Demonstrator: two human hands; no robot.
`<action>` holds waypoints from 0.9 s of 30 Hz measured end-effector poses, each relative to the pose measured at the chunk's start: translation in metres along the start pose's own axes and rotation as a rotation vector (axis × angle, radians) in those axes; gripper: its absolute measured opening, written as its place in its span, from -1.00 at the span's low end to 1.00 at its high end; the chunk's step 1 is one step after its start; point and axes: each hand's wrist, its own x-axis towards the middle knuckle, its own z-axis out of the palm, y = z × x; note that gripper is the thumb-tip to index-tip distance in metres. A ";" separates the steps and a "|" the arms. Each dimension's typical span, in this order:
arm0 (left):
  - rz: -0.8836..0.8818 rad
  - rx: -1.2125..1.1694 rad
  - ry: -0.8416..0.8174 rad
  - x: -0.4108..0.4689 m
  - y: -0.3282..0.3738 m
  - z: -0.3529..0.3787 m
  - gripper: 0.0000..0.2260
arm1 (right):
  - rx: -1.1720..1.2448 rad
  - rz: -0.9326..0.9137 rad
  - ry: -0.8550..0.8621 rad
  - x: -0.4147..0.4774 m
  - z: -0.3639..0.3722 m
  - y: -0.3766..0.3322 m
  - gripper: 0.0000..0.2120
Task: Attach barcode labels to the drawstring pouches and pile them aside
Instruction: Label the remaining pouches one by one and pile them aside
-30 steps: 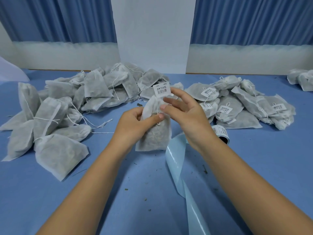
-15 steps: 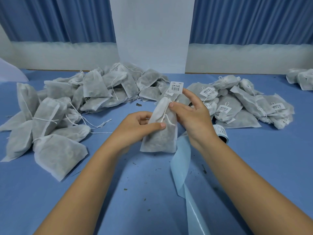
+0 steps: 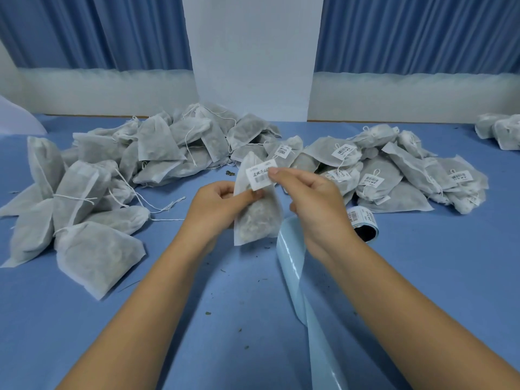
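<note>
there is just one camera. it sits on the person's head and looks forward and down at the blue table (image 3: 422, 277). it is close, so the left hand (image 3: 216, 204) and right hand (image 3: 315, 204) show big near the middle. it sees wide, up to the curtains (image 3: 98, 32) at the back.

Even, soft light; sharp centre, wide-angle bending at edges.

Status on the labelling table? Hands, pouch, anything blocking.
Left hand grips pouch upright. Right hand pinches barcode label against pouch's upper face; stuck or not, cannot tell. Backing strip lies by right wrist, not blocking.
</note>
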 end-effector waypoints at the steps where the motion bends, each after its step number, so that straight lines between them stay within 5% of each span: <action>1: 0.008 0.000 -0.013 0.000 -0.001 0.000 -0.78 | -0.008 0.015 -0.005 -0.001 0.001 0.002 -0.96; 14: 0.130 0.001 -0.113 -0.005 0.001 0.003 -0.71 | 0.055 0.049 0.144 0.002 0.003 0.012 -0.95; 22: 0.154 -0.009 0.005 -0.006 0.001 0.009 -0.79 | -0.131 0.008 0.186 0.004 0.003 0.015 -0.82; 24: 0.178 0.008 0.011 -0.006 0.001 0.010 -0.79 | -0.123 0.048 0.160 0.007 0.000 0.012 -0.67; 27: 0.180 -0.016 0.011 -0.006 0.002 0.011 -0.79 | -0.121 0.149 0.023 0.012 -0.005 0.004 -0.76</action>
